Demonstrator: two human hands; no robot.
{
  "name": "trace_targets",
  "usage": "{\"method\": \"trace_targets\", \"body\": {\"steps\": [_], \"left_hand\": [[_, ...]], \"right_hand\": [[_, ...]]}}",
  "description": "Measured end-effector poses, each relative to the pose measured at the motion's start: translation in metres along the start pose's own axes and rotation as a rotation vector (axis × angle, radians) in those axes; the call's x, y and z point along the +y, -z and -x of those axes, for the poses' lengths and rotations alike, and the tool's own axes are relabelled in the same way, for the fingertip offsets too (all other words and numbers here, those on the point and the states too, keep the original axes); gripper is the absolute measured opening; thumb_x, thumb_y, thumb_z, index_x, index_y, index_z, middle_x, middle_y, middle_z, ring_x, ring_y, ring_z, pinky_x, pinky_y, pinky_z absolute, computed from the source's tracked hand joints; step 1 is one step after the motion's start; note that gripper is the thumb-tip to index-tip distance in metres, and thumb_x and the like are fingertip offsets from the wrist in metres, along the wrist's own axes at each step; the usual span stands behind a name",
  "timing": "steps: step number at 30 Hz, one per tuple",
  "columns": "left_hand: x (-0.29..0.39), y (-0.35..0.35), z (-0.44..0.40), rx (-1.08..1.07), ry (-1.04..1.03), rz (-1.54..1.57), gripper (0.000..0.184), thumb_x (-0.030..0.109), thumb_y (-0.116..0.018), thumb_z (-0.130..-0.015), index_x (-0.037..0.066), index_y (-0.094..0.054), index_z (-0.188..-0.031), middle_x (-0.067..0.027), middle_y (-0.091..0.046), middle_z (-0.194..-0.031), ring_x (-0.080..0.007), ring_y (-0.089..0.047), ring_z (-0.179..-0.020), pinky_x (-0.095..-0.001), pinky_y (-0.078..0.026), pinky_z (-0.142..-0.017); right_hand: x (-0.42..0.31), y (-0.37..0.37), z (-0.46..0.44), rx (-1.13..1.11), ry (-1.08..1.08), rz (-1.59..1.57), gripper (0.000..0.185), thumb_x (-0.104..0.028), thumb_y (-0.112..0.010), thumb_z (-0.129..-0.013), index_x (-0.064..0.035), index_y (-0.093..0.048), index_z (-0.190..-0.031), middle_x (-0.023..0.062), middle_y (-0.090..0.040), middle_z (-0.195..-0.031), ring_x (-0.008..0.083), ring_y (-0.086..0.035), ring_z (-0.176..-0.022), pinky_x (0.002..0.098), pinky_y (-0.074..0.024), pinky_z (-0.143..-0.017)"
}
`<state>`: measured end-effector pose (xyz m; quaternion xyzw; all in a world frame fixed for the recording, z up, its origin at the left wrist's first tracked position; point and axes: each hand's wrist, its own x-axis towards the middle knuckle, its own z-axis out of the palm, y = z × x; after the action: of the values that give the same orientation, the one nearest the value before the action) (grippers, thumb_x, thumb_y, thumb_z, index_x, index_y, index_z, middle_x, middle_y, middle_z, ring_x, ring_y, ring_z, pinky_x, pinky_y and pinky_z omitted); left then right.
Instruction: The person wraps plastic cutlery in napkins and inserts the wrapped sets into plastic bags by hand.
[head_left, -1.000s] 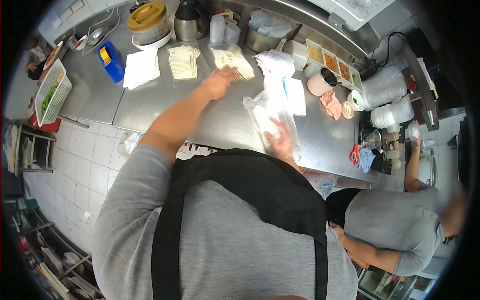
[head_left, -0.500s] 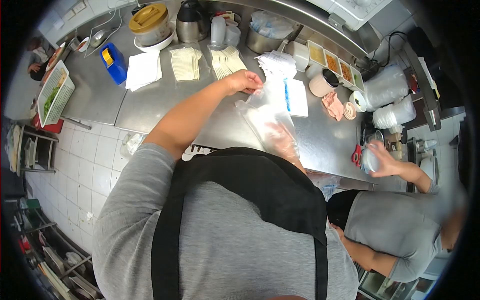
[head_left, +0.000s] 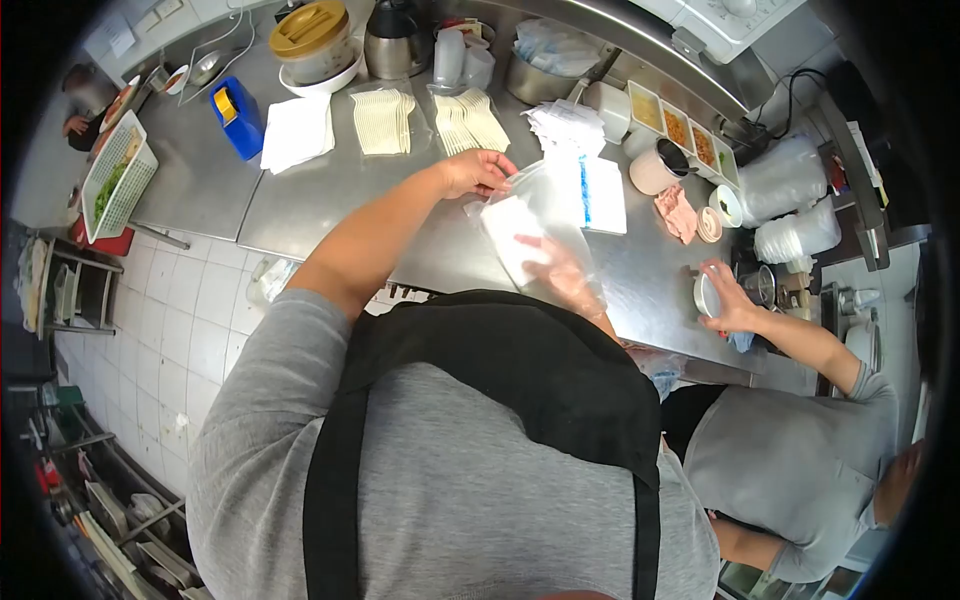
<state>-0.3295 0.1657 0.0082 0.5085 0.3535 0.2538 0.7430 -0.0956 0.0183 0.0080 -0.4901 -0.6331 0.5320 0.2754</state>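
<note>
Head view: one clear plastic bag [head_left: 572,225], thin, wrinkled, white sheet [head_left: 507,232] showing through, at the tabletop [head_left: 425,240]'s near middle; left hand [head_left: 478,175]'s grip pinching its far edge; right hand [head_left: 560,275] behind film, grip unclear.

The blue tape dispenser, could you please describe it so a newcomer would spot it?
On the steel counter, find the white sheets near the gold-lidded tub. Just left of them is the blue tape dispenser. Its deep blue body and yellow roll set it apart from the sheets and the pale basket further left.
</note>
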Motion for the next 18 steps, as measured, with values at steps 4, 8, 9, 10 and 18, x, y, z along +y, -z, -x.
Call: {"method": "trace_targets", "body": {"steps": [4,8,9,10,18], "left_hand": [[0.004,0.006,0.004,0.068,0.028,0.007,0.023,0.008,-0.070,-0.083,0.009,-0.060,-0.103,0.0003,-0.064,-0.087,-0.0073,-0.060,-0.079,-0.0215,-0.049,-0.071],[-0.001,0.020,0.003,-0.141,0.179,-0.363,0.018,0.013,-0.070,-0.084,0.008,-0.060,-0.098,0.0002,-0.064,-0.086,-0.0059,-0.060,-0.076,-0.0191,-0.048,-0.066],[-0.003,0.021,0.005,-0.197,0.197,-0.398,0.018,0.013,-0.071,-0.084,0.008,-0.060,-0.098,0.0000,-0.064,-0.086,-0.0058,-0.060,-0.076,-0.0188,-0.048,-0.065],[-0.006,0.020,0.007,-0.158,0.135,-0.318,0.018,0.014,-0.072,-0.083,0.008,-0.060,-0.095,-0.0003,-0.064,-0.084,-0.0059,-0.060,-0.075,-0.0190,-0.048,-0.065],[-0.006,0.032,0.030,-0.204,0.091,-0.601,0.020,0.014,-0.072,-0.082,0.006,-0.062,-0.097,0.0015,-0.063,-0.082,-0.0046,-0.055,-0.071,-0.0205,-0.045,-0.062]], "right_hand": [[-0.004,-0.004,-0.001,-0.058,0.111,0.120,0.047,-0.010,-0.067,-0.080,-0.0074,-0.058,-0.125,0.0083,-0.061,-0.120,0.0182,-0.055,-0.109,0.0308,-0.0398,-0.098],[-0.007,-0.006,0.001,-0.074,0.140,0.084,0.048,-0.015,-0.068,-0.079,-0.0050,-0.057,-0.126,0.0081,-0.061,-0.120,0.0167,-0.054,-0.110,0.0304,-0.0392,-0.098],[-0.011,-0.006,0.003,-0.095,0.132,0.067,0.049,-0.014,-0.067,-0.079,-0.0042,-0.057,-0.126,0.0077,-0.061,-0.120,0.0160,-0.054,-0.110,0.0300,-0.0392,-0.098],[-0.019,-0.005,0.006,-0.116,0.125,0.052,0.049,-0.014,-0.067,-0.079,-0.0035,-0.058,-0.125,0.0072,-0.061,-0.120,0.0154,-0.054,-0.109,0.0296,-0.0393,-0.098],[-0.011,-0.010,0.006,-0.119,0.069,-0.110,0.044,-0.014,-0.062,-0.080,-0.0025,-0.059,-0.123,0.0056,-0.063,-0.118,0.0103,-0.055,-0.103,0.0270,-0.0410,-0.094]]}}
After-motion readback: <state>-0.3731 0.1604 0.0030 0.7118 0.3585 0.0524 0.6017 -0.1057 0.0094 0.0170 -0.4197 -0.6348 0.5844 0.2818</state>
